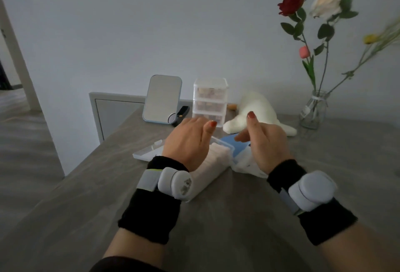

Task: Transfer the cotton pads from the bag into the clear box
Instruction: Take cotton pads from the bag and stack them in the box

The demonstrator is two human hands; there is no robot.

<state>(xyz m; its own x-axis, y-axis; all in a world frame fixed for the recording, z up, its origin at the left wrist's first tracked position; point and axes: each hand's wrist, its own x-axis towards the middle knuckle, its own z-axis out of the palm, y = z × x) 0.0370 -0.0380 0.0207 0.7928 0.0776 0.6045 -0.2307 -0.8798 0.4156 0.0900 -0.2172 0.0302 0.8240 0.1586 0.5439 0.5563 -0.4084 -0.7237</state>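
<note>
1. Table [216, 232]: grey wood grain. It carries everything listed below.
2. Glass vase [312, 111]: far right of the clear box, holding a red rose [291, 4], a white rose [326, 0] and thinner stems.
3. White plush toy [257, 109]: behind the clear box, to the right.
4. Stack of clear drawers [210, 100]: directly behind the clear box.
5. Standing mirror [162, 98]: behind the clear box, to the left.
6. Clear box [207, 183]: in front of you at the table's middle and uncovered. Its long axis runs from the near end by your left wrist away and slightly rightward.
7. Cotton pads [218, 156]: a row packed inside the clear box, running along that same axis.
8. Bag [244, 163]: white with a blue top, touching the clear box's right side.
9. Your left hand [188, 139]: over the far half of the clear box, back toward you. The fingers are hidden, so the grip cannot be told.
10. Your right hand [268, 141]: over the bag, thumb raised free, fingertips at the blue top. Whether they pinch it cannot be told.
11. Lid [145, 153]: flat on the table, just left of the clear box.
</note>
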